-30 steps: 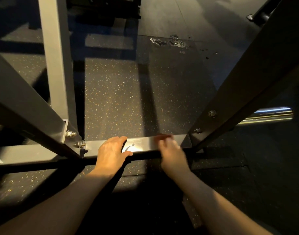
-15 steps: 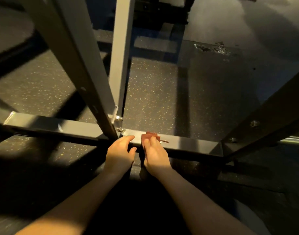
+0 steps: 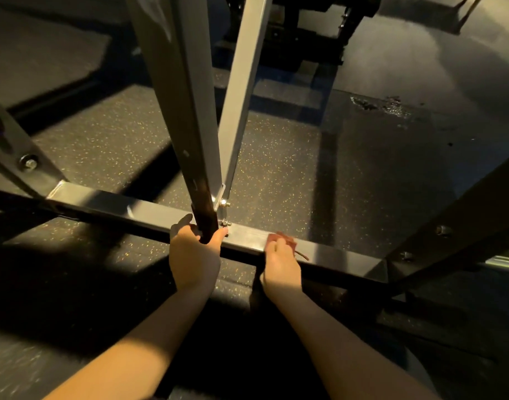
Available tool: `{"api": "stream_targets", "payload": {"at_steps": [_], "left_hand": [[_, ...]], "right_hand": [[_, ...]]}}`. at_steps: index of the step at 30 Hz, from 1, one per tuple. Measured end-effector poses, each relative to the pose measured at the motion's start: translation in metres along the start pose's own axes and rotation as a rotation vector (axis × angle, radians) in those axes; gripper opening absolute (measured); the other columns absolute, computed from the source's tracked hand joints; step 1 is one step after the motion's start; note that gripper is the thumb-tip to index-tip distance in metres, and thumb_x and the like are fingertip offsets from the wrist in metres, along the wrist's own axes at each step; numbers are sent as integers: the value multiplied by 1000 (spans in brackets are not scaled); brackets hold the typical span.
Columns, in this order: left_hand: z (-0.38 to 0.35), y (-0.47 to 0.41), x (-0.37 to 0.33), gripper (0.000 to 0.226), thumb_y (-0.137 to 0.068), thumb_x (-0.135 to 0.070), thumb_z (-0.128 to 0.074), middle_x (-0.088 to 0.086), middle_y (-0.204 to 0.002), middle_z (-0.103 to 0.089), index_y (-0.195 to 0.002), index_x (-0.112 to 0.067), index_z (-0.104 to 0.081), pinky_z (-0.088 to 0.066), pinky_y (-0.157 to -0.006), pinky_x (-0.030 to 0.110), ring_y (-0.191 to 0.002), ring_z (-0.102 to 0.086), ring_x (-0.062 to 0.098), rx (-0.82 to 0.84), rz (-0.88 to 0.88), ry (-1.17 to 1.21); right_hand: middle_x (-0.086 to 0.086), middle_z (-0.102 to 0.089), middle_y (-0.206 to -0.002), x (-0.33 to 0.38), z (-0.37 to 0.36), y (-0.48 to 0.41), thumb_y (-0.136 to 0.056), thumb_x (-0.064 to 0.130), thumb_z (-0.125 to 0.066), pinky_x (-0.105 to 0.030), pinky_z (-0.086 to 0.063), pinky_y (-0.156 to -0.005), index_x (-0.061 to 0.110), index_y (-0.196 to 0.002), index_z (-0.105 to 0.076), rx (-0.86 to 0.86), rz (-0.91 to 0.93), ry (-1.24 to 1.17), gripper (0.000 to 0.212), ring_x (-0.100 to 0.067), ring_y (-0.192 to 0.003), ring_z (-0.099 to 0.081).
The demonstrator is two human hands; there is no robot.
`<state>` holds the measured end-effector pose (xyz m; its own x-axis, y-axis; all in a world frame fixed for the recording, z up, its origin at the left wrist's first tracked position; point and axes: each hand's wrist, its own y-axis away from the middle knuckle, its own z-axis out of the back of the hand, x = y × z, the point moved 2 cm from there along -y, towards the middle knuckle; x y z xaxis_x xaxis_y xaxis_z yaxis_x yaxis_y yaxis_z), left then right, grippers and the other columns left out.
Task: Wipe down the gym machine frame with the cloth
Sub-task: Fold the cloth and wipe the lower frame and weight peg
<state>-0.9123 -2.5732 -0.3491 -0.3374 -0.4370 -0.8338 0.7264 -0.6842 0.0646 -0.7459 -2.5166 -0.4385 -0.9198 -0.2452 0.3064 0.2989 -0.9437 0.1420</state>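
Left grip point(image 3: 194, 252) grasps the upright point(image 3: 205, 223), right grip point(image 3: 279, 261) clutches the cloth point(image 3: 286, 241) on the crossbar point(image 3: 334, 255). Wiping toward nine o'clock may snag its loose tail on the bolts point(image 3: 225, 223).

Count, single view: 2 hands (left hand point(image 3: 194, 255), right hand point(image 3: 280, 262)); 1 reddish cloth point(image 3: 287, 240); 1 horizontal crossbar point(image 3: 132, 209); 4 slanted beams meeting it: dark beam point(image 3: 184, 111) and pale beam point(image 3: 241, 96) at centre, left beam point(image 3: 8, 145), right beam point(image 3: 463, 212); 6 bolts point(image 3: 224, 202) visible, paired left, centre, right; 1 scuffed patch point(image 3: 377, 105) on the far floor.
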Motion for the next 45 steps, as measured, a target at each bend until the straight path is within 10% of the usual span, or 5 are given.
{"api": "stream_targets", "payload": {"at_steps": [11, 19, 28, 37, 45], "left_hand": [[7, -10, -16, 32, -87, -50, -76, -7, -97, -70, -81, -19, -70, -59, -74, 38, -85, -66, 13, -143, -1, -45], [10, -14, -17, 35, -85, -49, -78, -5, -92, -73, -94, -16, -77, -57, -80, 38, -86, -66, 14, -122, 12, -38], [22, -17, -26, 35, -87, -43, -78, -8, -90, -67, -105, -13, -78, -43, -80, 29, -83, -55, 9, -33, 91, -29], [64, -43, -38, 44, -90, -17, -75, 4, -139, -59, -133, -20, -65, -49, -100, 34, -123, -58, 23, 372, 34, -281], [79, -54, -42, 61, -86, -19, -80, -1, -144, -54, -142, -25, -57, -48, -104, 36, -128, -54, 19, 499, -18, -327]], "right_hand": [[-16, -50, -127, -28, 16, 4, -95, 32, -59, -25, -50, -85, 1, -138, -38, -37, -218, 273, 56, -26, -114, -53], [-9, -49, -130, 38, 8, -9, -90, 12, -64, -37, -48, -96, 13, -142, -47, 128, 270, 15, 55, -25, -110, -52], [-15, -46, -136, -8, 29, 0, -88, 35, -72, -30, -54, -95, 3, -141, -35, 83, -315, 149, 72, -26, -123, -53], [-3, -49, -68, 76, 40, 1, -100, 14, -50, -34, -46, -69, 21, -59, -44, 292, -141, -579, 42, -15, -61, -49], [-9, -63, -93, 105, 63, -4, -99, -5, -50, -19, -46, -49, 0, -110, -69, 364, -559, -1167, 23, -13, -67, -57]]}}
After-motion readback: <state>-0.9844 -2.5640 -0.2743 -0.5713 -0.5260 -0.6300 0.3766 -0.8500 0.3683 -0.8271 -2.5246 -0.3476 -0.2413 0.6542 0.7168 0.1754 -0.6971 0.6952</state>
